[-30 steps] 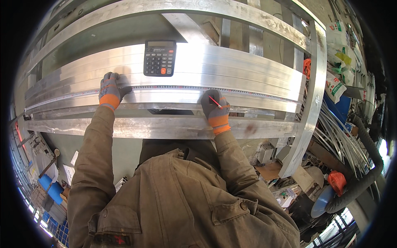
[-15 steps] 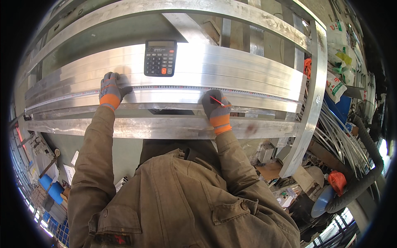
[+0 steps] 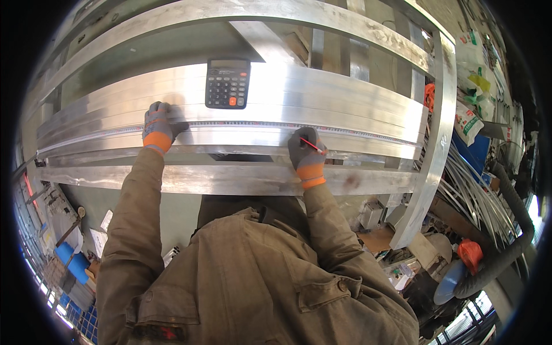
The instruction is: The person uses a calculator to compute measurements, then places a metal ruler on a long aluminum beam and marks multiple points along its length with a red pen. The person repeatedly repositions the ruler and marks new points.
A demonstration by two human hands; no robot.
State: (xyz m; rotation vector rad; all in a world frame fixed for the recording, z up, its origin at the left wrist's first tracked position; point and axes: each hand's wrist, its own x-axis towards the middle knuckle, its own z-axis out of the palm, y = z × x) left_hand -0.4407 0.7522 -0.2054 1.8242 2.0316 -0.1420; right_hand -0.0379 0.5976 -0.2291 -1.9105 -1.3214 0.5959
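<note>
A measuring tape blade (image 3: 253, 123) lies stretched along a row of flat aluminium bars (image 3: 190, 98). My left hand (image 3: 158, 127), in a grey and orange work glove, rests across the blade left of the middle. Its thumb is spread to the right and its fingers point away from me. My right hand (image 3: 306, 154), gloved alike, is closed around a thin red pencil (image 3: 312, 145) at the near edge of the bars, just below the tape. The pencil slants down to the right; its writing tip cannot be made out. A black calculator (image 3: 227, 84) sits on the bars between and beyond my hands.
An aluminium frame carries the bars, with a near rail (image 3: 230, 179), a far rail (image 3: 259, 10) and a right-hand post (image 3: 437, 126). Thin metal strips (image 3: 474, 192), plastic bags (image 3: 468, 123), a red bag (image 3: 470, 256) and a dark hose (image 3: 506, 253) crowd the right side.
The whole view has shifted slightly. My right hand and the pencil have moved a little right and toward me; my left hand stays at the same place on the tape.
</note>
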